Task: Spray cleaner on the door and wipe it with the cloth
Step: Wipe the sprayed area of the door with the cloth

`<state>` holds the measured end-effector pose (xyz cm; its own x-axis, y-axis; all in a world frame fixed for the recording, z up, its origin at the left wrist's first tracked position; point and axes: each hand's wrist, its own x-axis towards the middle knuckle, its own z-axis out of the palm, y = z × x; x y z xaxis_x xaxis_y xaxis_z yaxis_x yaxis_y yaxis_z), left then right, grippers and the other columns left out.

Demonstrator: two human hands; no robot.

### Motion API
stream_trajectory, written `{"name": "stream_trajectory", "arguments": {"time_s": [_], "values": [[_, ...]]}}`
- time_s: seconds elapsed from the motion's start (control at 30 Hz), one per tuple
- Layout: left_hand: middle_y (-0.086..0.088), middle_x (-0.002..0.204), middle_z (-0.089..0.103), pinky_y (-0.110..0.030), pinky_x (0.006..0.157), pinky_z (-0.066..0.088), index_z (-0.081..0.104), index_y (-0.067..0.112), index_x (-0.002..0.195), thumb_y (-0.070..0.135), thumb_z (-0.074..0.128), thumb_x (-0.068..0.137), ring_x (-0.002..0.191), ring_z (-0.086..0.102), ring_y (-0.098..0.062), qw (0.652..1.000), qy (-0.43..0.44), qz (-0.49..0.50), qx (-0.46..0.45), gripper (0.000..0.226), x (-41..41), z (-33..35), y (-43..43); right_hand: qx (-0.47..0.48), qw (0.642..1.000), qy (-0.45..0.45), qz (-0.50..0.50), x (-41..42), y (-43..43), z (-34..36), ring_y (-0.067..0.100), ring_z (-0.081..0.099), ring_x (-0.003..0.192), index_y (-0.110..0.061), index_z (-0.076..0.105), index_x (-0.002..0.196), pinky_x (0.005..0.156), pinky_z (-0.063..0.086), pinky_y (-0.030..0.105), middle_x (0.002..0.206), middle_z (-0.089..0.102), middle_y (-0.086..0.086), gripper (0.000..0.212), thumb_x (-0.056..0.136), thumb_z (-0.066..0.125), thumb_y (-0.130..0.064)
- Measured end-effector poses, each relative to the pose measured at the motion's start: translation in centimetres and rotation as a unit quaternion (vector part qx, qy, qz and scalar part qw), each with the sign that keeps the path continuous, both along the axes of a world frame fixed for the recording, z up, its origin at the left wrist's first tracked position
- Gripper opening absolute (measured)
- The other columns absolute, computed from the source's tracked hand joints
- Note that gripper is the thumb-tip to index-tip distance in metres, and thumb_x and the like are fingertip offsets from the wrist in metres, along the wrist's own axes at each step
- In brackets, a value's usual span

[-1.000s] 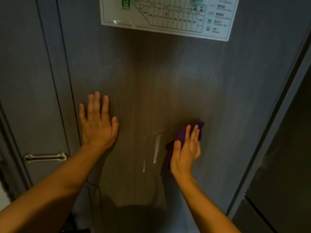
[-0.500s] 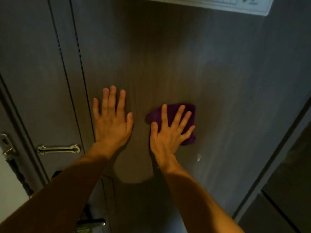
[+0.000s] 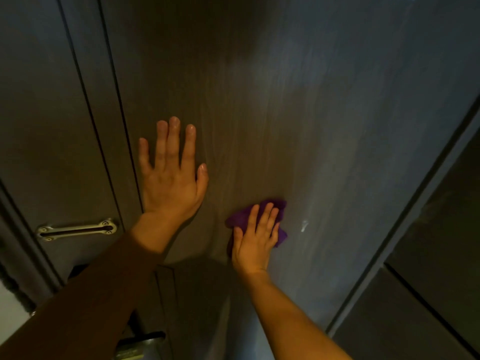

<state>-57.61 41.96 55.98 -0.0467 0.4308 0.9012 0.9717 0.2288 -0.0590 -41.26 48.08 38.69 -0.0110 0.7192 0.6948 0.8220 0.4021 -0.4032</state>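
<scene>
Right hand [image 3: 255, 239] flat on the purple cloth [image 3: 244, 216], pressing it against the door [image 3: 298, 113]. That's a palm press, not a closed grip: fingers spread over the fabric, nothing pinched. Left hand [image 3: 170, 175] empty, open, braced flat on the door near its left edge, well apart from the cloth. No spray bottle in view.

Risks from here, my read:
- Cloth is bunched and held only by pressure. Ease off mid-stroke and it slides out or drops to the floor.
- White streak of cleaner [image 3: 304, 226] sits just right of the cloth, not wiped yet. Easy to miss; it may dry into a mark.
- Door surface looks wet and streaky. The braced left palm could slip, or leave a handprint on cleaned area.
- Latch plate [image 3: 76, 229] on the left is metal; a wide stroke could snag the cloth.
</scene>
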Motion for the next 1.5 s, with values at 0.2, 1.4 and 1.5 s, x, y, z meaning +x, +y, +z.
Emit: {"name": "stream_trajectory", "arguments": {"time_s": [0.2,1.4,1.5], "values": [[-0.016,0.169,0.004,-0.048,0.123,-0.016,0.007,0.015,0.162,0.04,0.042,0.099,0.155,-0.017,-0.022,0.999,-0.019,-0.032,0.011,0.076,-0.2,-0.1,-0.1,-0.063,0.988,0.123,0.064,3.3,-2.3,-0.4,0.007,-0.004,0.156,-0.055,-0.017,0.151,0.121,0.026,0.052,0.167,-0.014,-0.02,0.072,0.098,0.031,-0.043],[-0.021,0.165,0.022,-0.054,0.125,0.005,0.02,0.011,0.16,0.036,0.049,0.101,0.155,0.011,-0.035,0.997,-0.029,-0.05,0.059,0.07,0.6,-16.3,0.2,0.021,0.965,0.25,-0.07,8.0,6.0,-7.3,0.032,0.008,0.156,-0.018,0.013,0.16,0.119,0.011,0.059,0.168,0.011,0.008,0.074,0.092,0.037,-0.035],[-0.022,0.163,0.025,-0.058,0.124,0.011,0.024,0.007,0.159,0.034,0.051,0.101,0.154,0.016,-0.037,0.996,-0.005,-0.033,0.082,0.07,0.6,-18.6,0.5,0.009,0.964,0.26,-0.06,7.9,5.6,-10.7,0.031,0.01,0.156,-0.02,0.011,0.16,0.115,0.019,0.062,0.167,0.008,0.002,0.074,0.092,0.038,-0.034]]}}
